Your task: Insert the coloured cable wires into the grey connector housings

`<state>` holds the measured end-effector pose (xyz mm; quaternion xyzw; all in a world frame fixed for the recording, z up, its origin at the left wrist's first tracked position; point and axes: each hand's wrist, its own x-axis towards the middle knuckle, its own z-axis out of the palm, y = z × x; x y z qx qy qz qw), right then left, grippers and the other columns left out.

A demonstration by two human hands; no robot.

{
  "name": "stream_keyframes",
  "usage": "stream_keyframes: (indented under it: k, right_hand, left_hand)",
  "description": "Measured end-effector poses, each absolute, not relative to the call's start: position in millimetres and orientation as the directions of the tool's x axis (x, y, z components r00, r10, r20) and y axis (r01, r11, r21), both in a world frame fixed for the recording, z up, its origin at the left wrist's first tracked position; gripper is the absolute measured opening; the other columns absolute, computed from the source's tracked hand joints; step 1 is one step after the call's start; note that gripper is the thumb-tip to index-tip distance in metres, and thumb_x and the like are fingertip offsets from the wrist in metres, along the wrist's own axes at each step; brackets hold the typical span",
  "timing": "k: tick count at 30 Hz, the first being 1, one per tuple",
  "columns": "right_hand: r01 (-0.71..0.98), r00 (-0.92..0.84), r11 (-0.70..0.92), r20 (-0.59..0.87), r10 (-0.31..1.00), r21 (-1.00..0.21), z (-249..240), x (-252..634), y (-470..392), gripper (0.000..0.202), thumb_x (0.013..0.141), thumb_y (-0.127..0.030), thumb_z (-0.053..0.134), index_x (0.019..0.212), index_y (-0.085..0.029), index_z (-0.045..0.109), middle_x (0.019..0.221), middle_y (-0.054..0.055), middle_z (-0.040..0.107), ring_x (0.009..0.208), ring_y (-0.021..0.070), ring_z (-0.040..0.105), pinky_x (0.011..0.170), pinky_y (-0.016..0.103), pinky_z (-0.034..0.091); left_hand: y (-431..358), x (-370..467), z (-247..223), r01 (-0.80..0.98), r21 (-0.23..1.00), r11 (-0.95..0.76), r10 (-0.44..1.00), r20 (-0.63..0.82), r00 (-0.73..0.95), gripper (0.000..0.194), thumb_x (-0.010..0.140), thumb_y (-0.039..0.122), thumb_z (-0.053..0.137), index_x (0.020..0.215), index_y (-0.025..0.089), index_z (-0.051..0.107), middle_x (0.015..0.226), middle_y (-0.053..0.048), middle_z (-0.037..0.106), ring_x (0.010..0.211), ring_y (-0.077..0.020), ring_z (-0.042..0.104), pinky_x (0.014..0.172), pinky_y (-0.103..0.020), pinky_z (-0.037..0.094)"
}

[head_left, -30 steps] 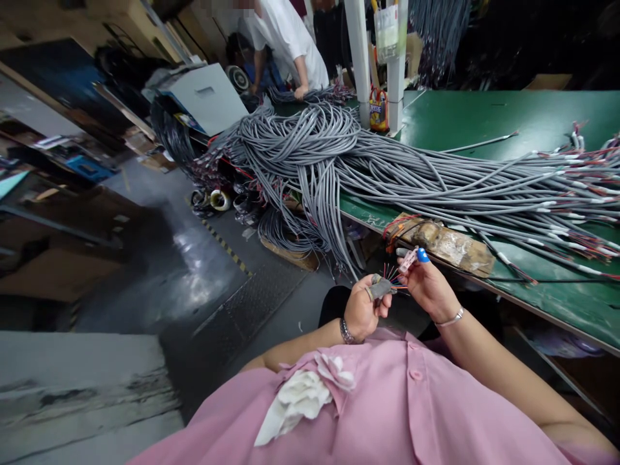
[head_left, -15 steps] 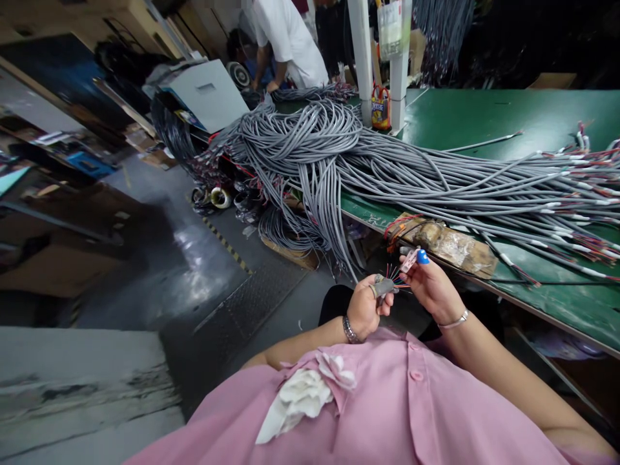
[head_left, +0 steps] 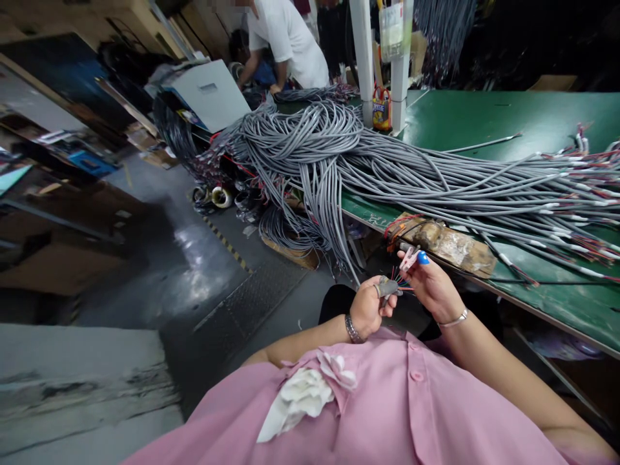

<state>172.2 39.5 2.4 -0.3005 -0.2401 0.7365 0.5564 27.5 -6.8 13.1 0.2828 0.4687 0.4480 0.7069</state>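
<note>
Just in front of my body, my left hand (head_left: 367, 309) is closed round the end of a grey cable (head_left: 349, 261); grey covers show on its thumb and a finger. Thin coloured wires (head_left: 402, 281) fan out from that end toward my right hand (head_left: 433, 289). Between its thumb and fingers, my right hand pinches a small pale pink tool (head_left: 409, 258); a blue cover is on the thumb. Whether the fingers also touch the wires is too small to tell. A large pile of grey cables (head_left: 310, 132) lies on the green table (head_left: 508, 110).
A wooden block wrapped in clear tape (head_left: 450, 245) lies at the table's near edge. White posts (head_left: 361, 58) rise from the table. Across it, a person in a white shirt (head_left: 290, 45) leans over. A pale box (head_left: 209, 93) stands left of the cables.
My left hand has shifted slightly right, closer to my right hand, with the cable end. The pink tool has tilted a little. The person across the table has moved an arm left.
</note>
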Motion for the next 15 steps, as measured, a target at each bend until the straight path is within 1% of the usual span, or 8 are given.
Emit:
stream_keyframes:
  k: [4,9,13,15]
  right_hand:
    - [-0.678,-0.201,-0.258,-0.165,0.966,-0.688,1,172,39,0.022,0.082,-0.042,0.067,0.093,-0.024,0.072,0.107,0.002,0.071,0.085,0.0146,0.062,0.074,0.026,0.05]
    - [-0.673,-0.209,-0.255,-0.153,0.966,-0.694,1,172,40,0.022,0.084,-0.041,0.064,0.096,-0.024,0.072,0.108,0.003,0.071,0.08,0.0137,0.062,0.069,0.025,0.05]
    - [-0.673,-0.207,-0.259,-0.161,0.965,-0.693,-1,172,41,0.023,0.083,-0.042,0.065,0.096,-0.024,0.071,0.108,0.003,0.071,0.08,0.0136,0.062,0.072,0.026,0.05]
    - [-0.671,-0.208,-0.264,-0.166,0.964,-0.693,-1,173,41,0.023,0.083,-0.042,0.065,0.095,-0.024,0.071,0.108,0.003,0.071,0.08,0.0135,0.062,0.073,0.026,0.05]
  left_hand:
    - [-6,30,15,-0.379,0.816,0.436,0.899,-0.41,0.153,0.019,0.07,0.032,0.061,0.069,0.014,0.054,0.049,0.001,0.055,0.031,-0.0058,0.04,0.032,-0.019,0.016]
    - [-4,30,14,-0.392,0.809,0.439,0.898,-0.412,0.156,0.016,0.069,0.03,0.06,0.069,0.014,0.055,0.049,0.0,0.055,0.031,-0.0063,0.041,0.032,-0.019,0.017]
    - [-6,27,6,-0.415,0.797,0.439,0.897,-0.413,0.155,0.018,0.068,0.031,0.061,0.069,0.015,0.053,0.048,0.001,0.054,0.031,-0.0064,0.04,0.032,-0.018,0.016]
    - [-9,24,3,-0.417,0.803,0.426,0.904,-0.388,0.177,0.02,0.069,0.032,0.062,0.07,0.016,0.052,0.048,0.001,0.055,0.031,-0.0064,0.04,0.032,-0.018,0.017]
